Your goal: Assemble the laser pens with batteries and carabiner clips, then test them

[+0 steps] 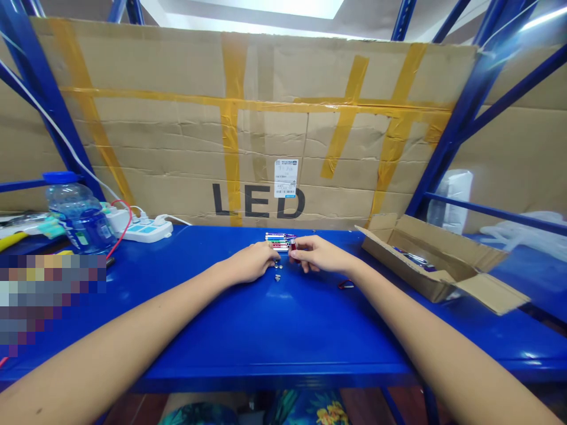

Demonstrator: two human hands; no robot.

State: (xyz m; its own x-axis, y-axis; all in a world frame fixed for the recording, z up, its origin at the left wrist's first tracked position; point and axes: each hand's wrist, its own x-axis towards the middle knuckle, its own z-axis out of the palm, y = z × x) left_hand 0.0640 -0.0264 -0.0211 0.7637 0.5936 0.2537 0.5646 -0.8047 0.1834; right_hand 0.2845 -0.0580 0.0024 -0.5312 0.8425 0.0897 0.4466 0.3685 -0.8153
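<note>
Pinched upright between the thumb and fingers of my right hand (316, 254) is a short red metal tube (293, 250). My left hand (253, 262) rests on the blue table, fingers curled down and closed at the tips, right beside small silver round pieces (278, 267) that look like button cells. Whatever is between those fingertips is too small to make out. A little stack of silver pieces (277, 277) lies just nearer to me. Behind both hands lies a row of shiny coloured metal tubes (275, 237), partly covered by my fingers.
Right of my right hand lies a small red clip-like piece (346, 284). An open cardboard box (401, 268) with metal tubes stands at the right. At the left are a blue-capped bottle (80, 215) and a white power strip (148, 230). A large cardboard sheet (186, 147) closes off the back.
</note>
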